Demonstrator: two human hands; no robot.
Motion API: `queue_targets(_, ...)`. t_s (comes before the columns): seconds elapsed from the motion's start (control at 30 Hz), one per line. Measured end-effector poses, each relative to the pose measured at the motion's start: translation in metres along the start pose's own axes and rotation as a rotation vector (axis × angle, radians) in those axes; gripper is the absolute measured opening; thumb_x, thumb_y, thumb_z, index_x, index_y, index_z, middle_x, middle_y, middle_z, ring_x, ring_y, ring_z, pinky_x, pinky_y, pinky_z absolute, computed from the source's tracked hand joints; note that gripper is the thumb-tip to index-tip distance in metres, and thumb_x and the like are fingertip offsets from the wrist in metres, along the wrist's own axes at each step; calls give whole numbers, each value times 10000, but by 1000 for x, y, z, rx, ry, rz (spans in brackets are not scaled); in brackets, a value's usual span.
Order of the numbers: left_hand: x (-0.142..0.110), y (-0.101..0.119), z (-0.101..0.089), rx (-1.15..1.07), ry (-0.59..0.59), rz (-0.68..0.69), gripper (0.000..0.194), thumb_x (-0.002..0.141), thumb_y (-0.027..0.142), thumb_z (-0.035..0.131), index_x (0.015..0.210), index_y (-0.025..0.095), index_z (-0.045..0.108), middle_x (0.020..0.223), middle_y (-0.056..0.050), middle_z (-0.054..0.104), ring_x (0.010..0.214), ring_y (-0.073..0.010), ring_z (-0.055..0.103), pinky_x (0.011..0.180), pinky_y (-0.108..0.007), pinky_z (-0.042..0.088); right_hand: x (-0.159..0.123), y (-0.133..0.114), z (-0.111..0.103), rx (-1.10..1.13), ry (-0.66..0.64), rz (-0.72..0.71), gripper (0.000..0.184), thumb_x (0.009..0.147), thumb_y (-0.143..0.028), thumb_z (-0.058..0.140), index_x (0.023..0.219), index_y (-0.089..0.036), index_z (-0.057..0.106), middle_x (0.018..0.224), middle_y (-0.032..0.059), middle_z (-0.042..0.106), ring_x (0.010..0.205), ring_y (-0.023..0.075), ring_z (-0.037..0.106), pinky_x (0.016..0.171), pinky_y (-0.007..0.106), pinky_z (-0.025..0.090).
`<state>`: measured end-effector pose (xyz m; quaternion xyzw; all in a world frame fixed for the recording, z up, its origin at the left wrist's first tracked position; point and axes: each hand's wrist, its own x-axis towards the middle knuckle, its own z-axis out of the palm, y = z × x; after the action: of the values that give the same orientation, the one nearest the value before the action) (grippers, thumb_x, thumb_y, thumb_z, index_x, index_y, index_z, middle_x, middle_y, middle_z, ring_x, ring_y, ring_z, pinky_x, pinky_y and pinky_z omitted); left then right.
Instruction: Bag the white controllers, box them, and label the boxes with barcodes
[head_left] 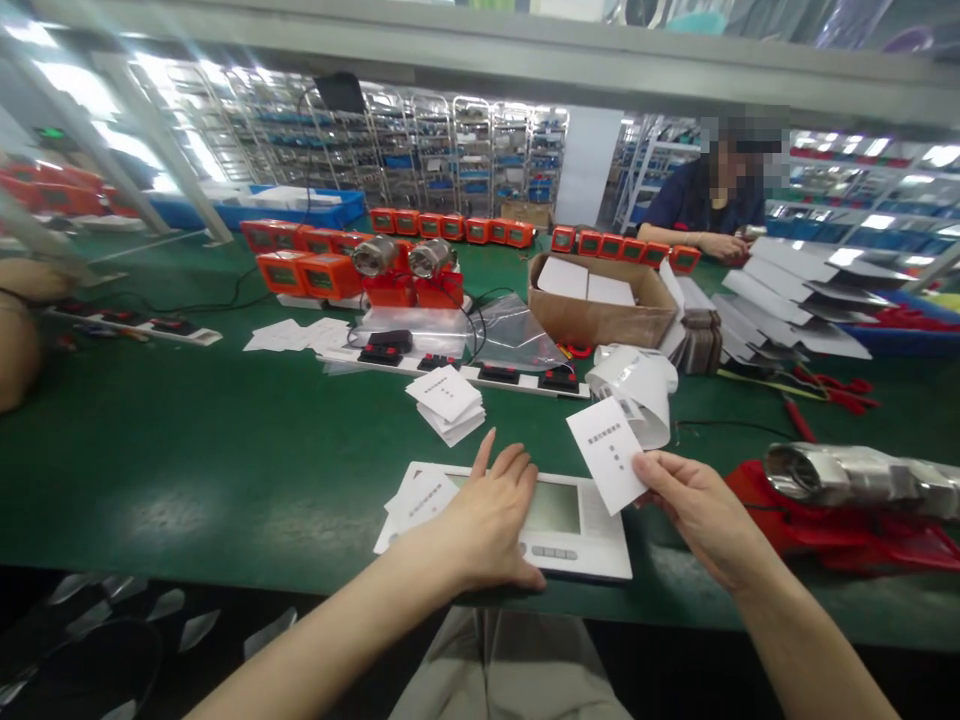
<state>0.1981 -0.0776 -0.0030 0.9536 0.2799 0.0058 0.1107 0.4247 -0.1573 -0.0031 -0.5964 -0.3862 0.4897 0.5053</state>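
Over green bench [187, 430], right fingers [661, 474] pinching white card [600, 480], characters [612, 450] unreadable, left fingers [511, 463] spread across display unit [559, 508].

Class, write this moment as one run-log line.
left hand: rests on white panel | right hand: holds printed card | card stack: on green bench

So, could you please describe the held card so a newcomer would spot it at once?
On the green table, find the white device under the left hand. By its right end, the right hand pinches a printed white card, the only one held up.
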Motion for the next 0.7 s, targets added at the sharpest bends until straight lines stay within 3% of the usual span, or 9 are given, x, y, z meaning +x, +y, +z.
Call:
queue_targets(0.07,4,1,0,-22,14,8,922,456,524,803,1203,83,489,1336,-253,489,1332,-400,344,1123,-581,101,-6,0,1,33,31,-21,346,752,-514,684,739,-168,696,794,39,705,744,156,597,722,250,466)
queue_targets(0.17,0,7,2,-66,98,18,883,472,409,804,1225,131,439,1377,-219,445,1338,-388,330,1124,-575,140,-13,5,5,83,102,-85,295,755,-486,695,764,-191,706,1124,50,675,1008,197,602,872,261,453)
queue_targets(0.27,-6,17,5,-95,180,18,826,524,258,766,1252,173,385,1304,-172,495,1258,-367,420,1095,-580,224,-18,13,9,108,50,-50,277,764,-475,692,798,-201,722,1305,37,578,1114,214,564,911,268,442)
queue_targets(0.33,-10,21,8,-139,216,-8,824,548,187,742,1274,198,352,1253,-150,517,1169,-354,487,1016,-568,348,-21,16,9,124,-55,32,313,791,-487,659,898,-201,726,1177,69,656,990,215,625,833,297,485)
queue_targets(0.4,-13,24,10,-244,244,-36,781,600,144,714,1279,228,336,1226,-122,524,1116,-316,523,934,-498,448,-25,15,8,95,-99,25,337,810,-485,636,951,-192,724,1045,80,701,895,213,647,775,307,504)
queue_targets(0.57,-23,23,23,-450,423,-43,523,804,112,548,1265,230,333,1100,-77,584,980,-201,608,822,-330,534,-42,13,2,-54,-30,-221,213,828,-401,644,796,-216,745,1079,54,686,968,207,620,863,294,478)
queue_targets(0.7,-43,21,41,-306,558,154,415,861,53,436,1231,239,452,1076,-75,605,972,-175,608,826,-278,529,-61,12,-12,12,136,-268,192,846,-409,616,827,-265,742,843,30,734,797,204,675,730,307,552)
